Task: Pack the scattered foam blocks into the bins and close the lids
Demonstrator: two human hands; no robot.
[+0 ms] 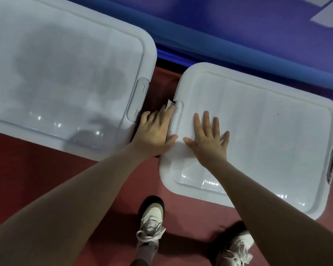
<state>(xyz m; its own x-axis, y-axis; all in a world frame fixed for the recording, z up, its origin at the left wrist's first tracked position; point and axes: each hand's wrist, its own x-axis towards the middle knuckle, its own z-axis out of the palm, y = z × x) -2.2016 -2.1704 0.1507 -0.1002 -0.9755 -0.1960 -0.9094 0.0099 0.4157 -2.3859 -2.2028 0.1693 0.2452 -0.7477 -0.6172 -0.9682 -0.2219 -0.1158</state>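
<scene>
Both lids on: the right hand [208, 140] presses flat, open; the left hand [154, 131] fingers the right bin's [258, 135] latch [178, 116].

From up here I see a dull red floor [46, 169] filling the lower part of the view, matte and evenly lit, with soft shadows near its bottom edge. Along the top runs a blue padded border [238, 54], and beyond it a purple-blue surface [219, 14] carrying pale markings [327, 14] in the top right corner.
</scene>
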